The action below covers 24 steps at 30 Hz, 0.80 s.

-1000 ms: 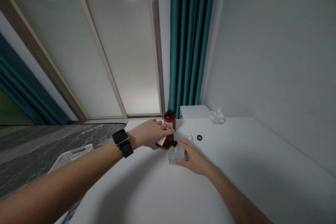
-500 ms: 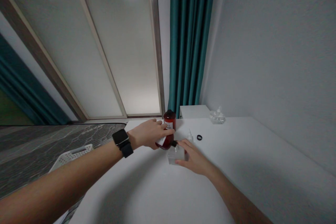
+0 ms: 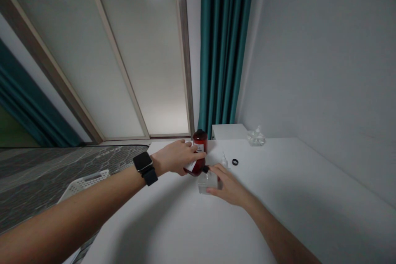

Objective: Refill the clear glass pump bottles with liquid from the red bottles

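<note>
Nothing much shifts: left hand (image 3: 176,157) stays wrapped round the tilted red bottle (image 3: 198,154), right hand (image 3: 227,185) still cupping the clear container (image 3: 206,182) on the table (image 3: 278,198), so pouring continues

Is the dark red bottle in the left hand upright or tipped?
Tipped: the dark red bottle leans with its black neck down at the small clear container held by the right hand.
</note>
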Available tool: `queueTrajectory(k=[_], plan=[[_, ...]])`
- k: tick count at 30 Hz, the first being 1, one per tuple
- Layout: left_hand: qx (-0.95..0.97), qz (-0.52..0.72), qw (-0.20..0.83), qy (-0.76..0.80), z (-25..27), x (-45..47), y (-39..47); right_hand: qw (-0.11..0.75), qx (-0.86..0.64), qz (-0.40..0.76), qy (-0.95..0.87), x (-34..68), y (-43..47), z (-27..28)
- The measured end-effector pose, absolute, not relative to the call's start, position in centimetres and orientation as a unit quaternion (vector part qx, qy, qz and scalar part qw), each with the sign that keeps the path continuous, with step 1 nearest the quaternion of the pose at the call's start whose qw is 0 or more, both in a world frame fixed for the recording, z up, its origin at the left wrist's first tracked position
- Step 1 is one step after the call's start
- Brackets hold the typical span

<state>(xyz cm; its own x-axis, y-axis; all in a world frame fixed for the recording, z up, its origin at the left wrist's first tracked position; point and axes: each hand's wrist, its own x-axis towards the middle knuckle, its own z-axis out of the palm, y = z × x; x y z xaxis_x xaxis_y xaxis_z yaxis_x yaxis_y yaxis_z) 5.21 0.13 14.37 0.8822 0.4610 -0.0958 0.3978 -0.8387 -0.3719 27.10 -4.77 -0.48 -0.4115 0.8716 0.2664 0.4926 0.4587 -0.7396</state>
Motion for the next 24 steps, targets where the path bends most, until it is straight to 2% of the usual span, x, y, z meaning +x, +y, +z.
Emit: queueTrajectory(k=[24], plan=[[-0.946,0.100,0.204,-0.230,14.61,5.44,-0.28,0.322,-0.439,0.273,-0.793,27.16,-4.73,-0.73]])
